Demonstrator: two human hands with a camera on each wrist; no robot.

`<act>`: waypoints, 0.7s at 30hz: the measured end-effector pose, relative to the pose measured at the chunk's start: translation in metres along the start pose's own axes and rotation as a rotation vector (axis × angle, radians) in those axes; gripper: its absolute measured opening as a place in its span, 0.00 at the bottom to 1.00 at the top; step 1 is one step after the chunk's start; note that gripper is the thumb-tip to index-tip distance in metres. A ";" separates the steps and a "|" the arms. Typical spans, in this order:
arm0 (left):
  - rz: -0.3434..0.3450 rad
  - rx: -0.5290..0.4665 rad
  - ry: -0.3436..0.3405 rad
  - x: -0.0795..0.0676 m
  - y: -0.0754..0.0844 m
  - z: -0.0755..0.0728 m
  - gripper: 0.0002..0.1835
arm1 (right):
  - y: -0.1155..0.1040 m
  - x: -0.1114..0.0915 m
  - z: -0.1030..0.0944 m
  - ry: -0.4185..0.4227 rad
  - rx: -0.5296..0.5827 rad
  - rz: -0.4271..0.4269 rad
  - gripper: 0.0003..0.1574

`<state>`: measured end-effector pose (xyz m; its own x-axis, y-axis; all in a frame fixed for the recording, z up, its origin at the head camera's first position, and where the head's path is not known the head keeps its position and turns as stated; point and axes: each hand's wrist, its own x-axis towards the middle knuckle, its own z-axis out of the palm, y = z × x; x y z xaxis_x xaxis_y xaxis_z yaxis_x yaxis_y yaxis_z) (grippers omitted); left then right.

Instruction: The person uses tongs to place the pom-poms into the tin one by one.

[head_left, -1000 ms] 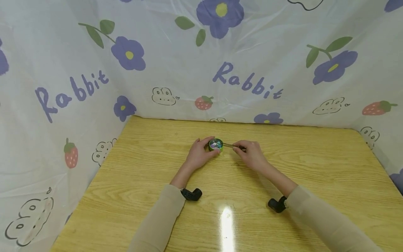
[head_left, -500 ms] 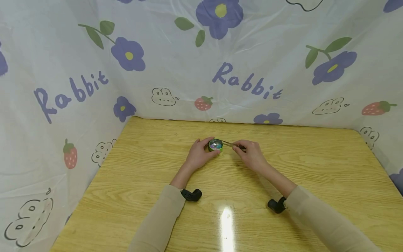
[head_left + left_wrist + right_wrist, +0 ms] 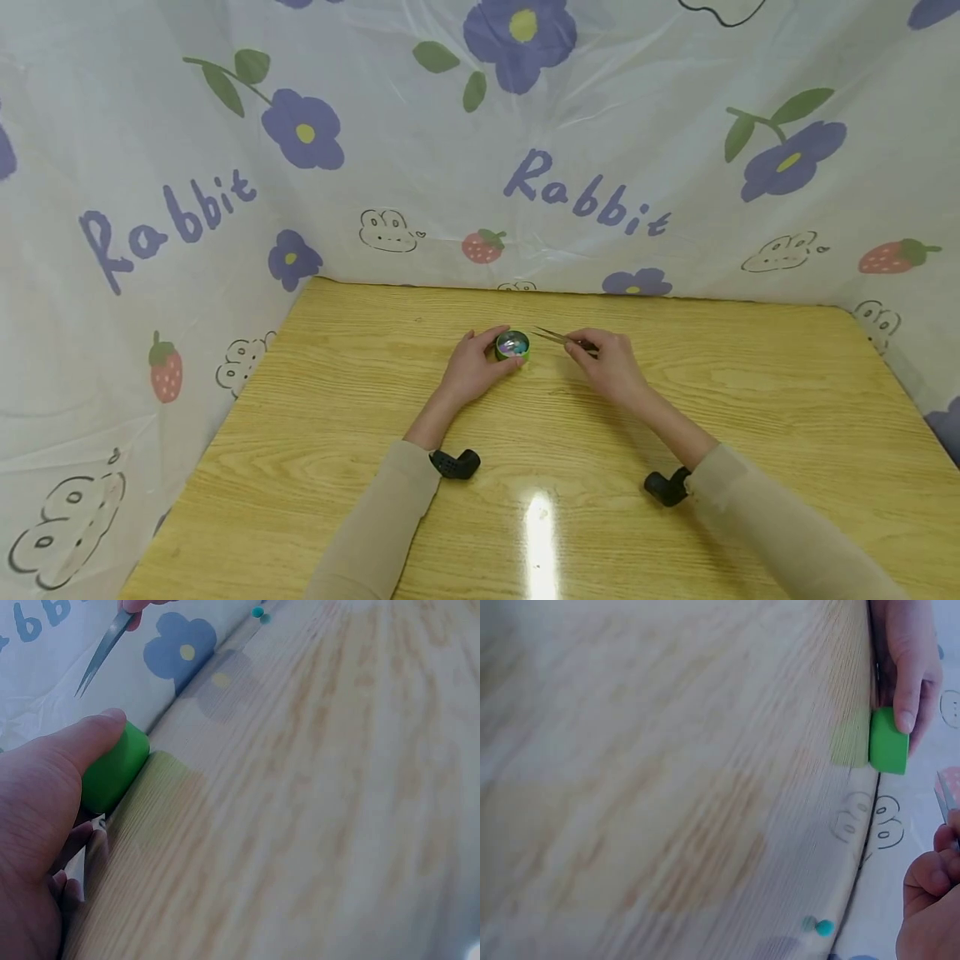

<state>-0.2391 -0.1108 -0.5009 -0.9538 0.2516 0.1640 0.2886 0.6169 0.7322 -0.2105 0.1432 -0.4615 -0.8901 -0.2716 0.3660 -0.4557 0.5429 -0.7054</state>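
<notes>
My left hand (image 3: 472,367) holds a small round green container (image 3: 513,357) at the far middle of the table, fingers and thumb on its sides. Small pieces in purple, blue and white show inside, too small to tell apart. Just right of it, my right hand (image 3: 611,364) pinches metal tweezers (image 3: 553,335). Their tips are raised, apart from the container, with nothing seen between them in the left wrist view. There, the container's green side (image 3: 127,765) shows under my thumb. A shiny strip (image 3: 96,847) shows near my left fingers; its kind is unclear.
A small teal ball (image 3: 825,928) lies on the wooden table (image 3: 570,467), near its back edge in the wrist views. Behind the table hangs a white sheet (image 3: 420,167) with flowers and rabbits. Each wrist wears a black camera (image 3: 456,465).
The tweezers have come up out of the container, over its rim, and moved right with my right hand. My left hand keeps holding the container in place.
</notes>
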 end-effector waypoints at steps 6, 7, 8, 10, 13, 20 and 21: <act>-0.002 0.004 -0.005 0.000 0.000 -0.001 0.36 | 0.004 -0.003 -0.006 -0.008 -0.008 -0.006 0.13; -0.001 0.003 -0.005 0.001 0.000 -0.001 0.36 | 0.005 -0.004 -0.007 -0.007 -0.011 -0.004 0.13; 0.000 0.003 -0.005 0.001 0.000 -0.001 0.36 | 0.006 -0.005 -0.008 -0.006 -0.012 -0.003 0.13; -0.003 0.002 -0.002 0.001 0.000 -0.001 0.36 | 0.007 -0.006 -0.010 -0.005 -0.013 -0.002 0.13; -0.013 0.002 0.000 0.000 0.000 -0.002 0.37 | 0.009 -0.009 -0.012 -0.009 -0.017 0.001 0.12; -0.020 0.002 -0.002 0.000 0.000 -0.001 0.37 | 0.016 -0.015 -0.021 -0.023 -0.031 0.047 0.13; -0.019 0.002 -0.003 0.000 0.001 0.000 0.37 | 0.018 -0.016 -0.022 -0.023 -0.031 0.049 0.13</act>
<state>-0.2393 -0.1107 -0.5001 -0.9588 0.2424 0.1481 0.2708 0.6231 0.7337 -0.2038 0.1750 -0.4662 -0.9113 -0.2620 0.3176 -0.4117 0.5804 -0.7026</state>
